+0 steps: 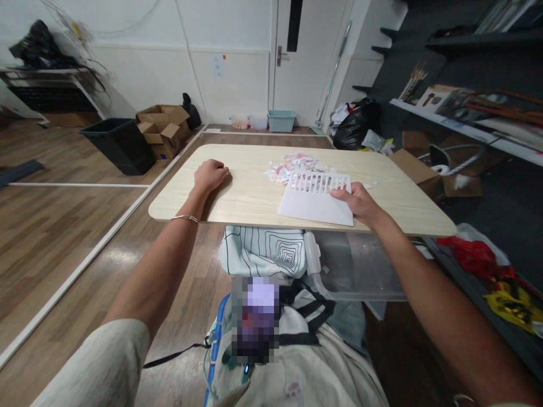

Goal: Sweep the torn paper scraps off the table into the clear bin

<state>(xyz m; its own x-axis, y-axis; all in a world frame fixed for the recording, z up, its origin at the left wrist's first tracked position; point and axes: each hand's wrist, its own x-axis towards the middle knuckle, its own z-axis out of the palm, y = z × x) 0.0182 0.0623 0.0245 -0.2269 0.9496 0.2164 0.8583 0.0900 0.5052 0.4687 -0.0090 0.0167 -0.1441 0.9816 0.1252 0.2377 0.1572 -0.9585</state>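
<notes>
My right hand grips the right edge of a flat white board with a row of slots; the thumb lies on top and the fingers are mostly out of sight. The slotted side of the board points away from me, up against a heap of small paper scraps, white with some pink. Some of the scraps show through the slots. My left hand rests on the left part of the wooden tabletop, its fingers curled in and nothing visible in them.
Under the table's near edge are a clear plastic bin and a patterned light cushion. A dark trash can and cardboard boxes stand at left. Black shelving and an open carton line the right side.
</notes>
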